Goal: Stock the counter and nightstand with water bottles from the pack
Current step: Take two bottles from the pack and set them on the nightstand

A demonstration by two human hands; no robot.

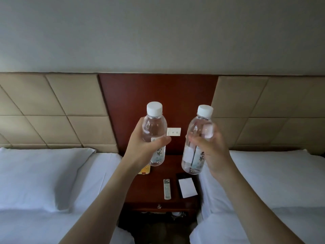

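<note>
My left hand (pixel 140 147) grips a clear water bottle (pixel 154 125) with a white cap, held upright in the air above the back left of the nightstand (pixel 151 189). A second clear bottle (pixel 198 138), also white-capped, leans slightly right in the grip of my right hand (pixel 211 152), above the nightstand's right side. Both bottles hang clear of the dark red wooden top. The pack is out of view.
On the nightstand lie a grey remote (pixel 167 189), a white notepad (pixel 187 187) on a black holder, and a yellow card (pixel 144 170). White beds flank it left (pixel 44 182) and right (pixel 274 182). A white switch plate (pixel 175 132) sits on the wood back panel.
</note>
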